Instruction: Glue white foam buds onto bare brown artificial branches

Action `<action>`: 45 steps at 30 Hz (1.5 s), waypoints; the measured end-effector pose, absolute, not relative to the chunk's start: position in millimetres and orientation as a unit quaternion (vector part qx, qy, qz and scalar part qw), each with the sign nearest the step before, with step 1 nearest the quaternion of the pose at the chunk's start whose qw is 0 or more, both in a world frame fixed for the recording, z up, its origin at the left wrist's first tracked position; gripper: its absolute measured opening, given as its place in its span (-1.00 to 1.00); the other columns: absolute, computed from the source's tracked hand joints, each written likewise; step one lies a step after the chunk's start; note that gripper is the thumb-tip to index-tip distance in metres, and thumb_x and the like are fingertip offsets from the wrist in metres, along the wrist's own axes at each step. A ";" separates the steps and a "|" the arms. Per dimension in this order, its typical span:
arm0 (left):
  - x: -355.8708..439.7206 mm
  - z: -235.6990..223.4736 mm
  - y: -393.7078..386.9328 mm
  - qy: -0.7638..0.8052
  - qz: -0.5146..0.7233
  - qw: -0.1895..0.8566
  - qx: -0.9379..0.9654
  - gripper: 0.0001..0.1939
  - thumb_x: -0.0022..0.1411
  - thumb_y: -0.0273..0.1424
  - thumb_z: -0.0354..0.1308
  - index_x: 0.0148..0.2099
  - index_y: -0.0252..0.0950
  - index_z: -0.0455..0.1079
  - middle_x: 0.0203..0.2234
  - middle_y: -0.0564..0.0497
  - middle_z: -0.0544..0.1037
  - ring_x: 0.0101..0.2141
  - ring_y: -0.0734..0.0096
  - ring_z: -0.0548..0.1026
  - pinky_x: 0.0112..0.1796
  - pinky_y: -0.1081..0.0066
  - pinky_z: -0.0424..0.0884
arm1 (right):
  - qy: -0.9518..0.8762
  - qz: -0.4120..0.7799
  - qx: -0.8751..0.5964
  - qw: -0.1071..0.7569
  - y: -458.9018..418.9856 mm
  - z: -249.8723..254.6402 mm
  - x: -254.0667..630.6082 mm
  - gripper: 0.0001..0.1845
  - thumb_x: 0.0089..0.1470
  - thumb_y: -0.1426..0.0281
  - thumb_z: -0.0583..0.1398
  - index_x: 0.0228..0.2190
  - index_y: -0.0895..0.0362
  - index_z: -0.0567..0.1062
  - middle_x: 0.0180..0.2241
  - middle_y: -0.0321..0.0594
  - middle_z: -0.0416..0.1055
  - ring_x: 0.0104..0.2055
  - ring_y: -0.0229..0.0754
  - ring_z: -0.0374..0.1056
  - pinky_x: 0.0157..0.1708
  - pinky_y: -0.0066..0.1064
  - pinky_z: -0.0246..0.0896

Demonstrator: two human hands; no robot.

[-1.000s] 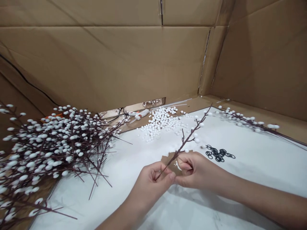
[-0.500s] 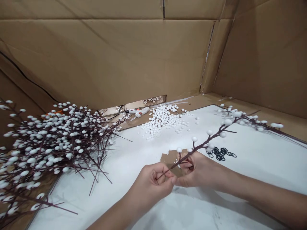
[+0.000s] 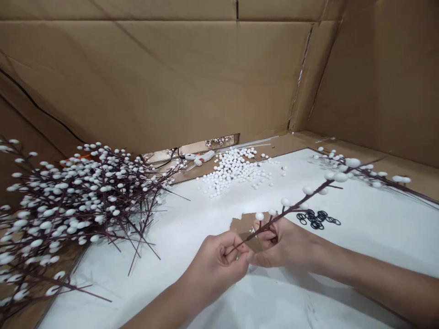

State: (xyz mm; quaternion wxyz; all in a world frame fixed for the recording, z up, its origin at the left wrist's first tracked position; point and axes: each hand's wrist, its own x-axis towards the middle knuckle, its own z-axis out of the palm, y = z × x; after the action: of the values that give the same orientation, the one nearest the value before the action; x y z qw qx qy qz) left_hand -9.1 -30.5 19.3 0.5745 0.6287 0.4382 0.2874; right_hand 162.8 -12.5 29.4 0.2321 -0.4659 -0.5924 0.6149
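Cardboard walls (image 3: 154,82) are enclosing a white tabletop (image 3: 137,283). On its left, a heap of berried stems (image 3: 85,196) is spreading, apparently finished ones. Over the middle, a branch (image 3: 298,202) is slanting up to the right, carrying white berries (image 3: 307,190) on most twigs; a side twig (image 3: 335,187) and the far tip are showing bare, so it is looking largely covered. The left hand (image 3: 219,262) is pinching its lower end; the right hand (image 3: 291,242) is curling alongside, its grip unclear. Plenty of loose berries (image 3: 233,167) are lying beyond, seemingly unused.
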 end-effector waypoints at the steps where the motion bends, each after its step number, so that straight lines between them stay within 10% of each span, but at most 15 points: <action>1: -9.3 19.1 -30.6 0.438 0.290 0.570 0.632 -0.87 0.06 -0.46 0.05 -0.52 -0.28 0.22 -0.74 0.25 0.05 -0.66 0.61 -0.02 -0.64 0.51 -0.09 | -0.578 0.618 -0.477 0.239 -12.4 31.7 161.4 -0.62 -0.32 0.54 0.26 -0.55 0.07 0.12 -0.65 -0.52 -0.15 -0.65 -0.46 -0.20 -0.68 -0.54 -0.26; 45: -6.8 13.2 -24.9 0.379 0.353 0.705 0.485 -0.73 0.08 -0.21 0.14 -0.43 -0.34 0.38 -0.82 0.27 0.01 -0.73 0.66 -0.12 -0.63 0.46 -0.20 | -0.666 0.603 -0.374 0.230 -6.9 27.8 175.6 -0.56 -0.14 0.35 0.27 -0.66 0.12 0.06 -0.70 -0.55 -0.10 -0.67 -0.48 -0.23 -0.68 -0.55 -0.32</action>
State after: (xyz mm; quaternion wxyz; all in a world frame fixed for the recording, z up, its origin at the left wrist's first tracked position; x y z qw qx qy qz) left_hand -6.8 -24.9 13.2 0.7045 0.4851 0.3787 0.3535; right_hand 175.6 -6.9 27.8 0.2303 -0.3738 -0.6664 0.6026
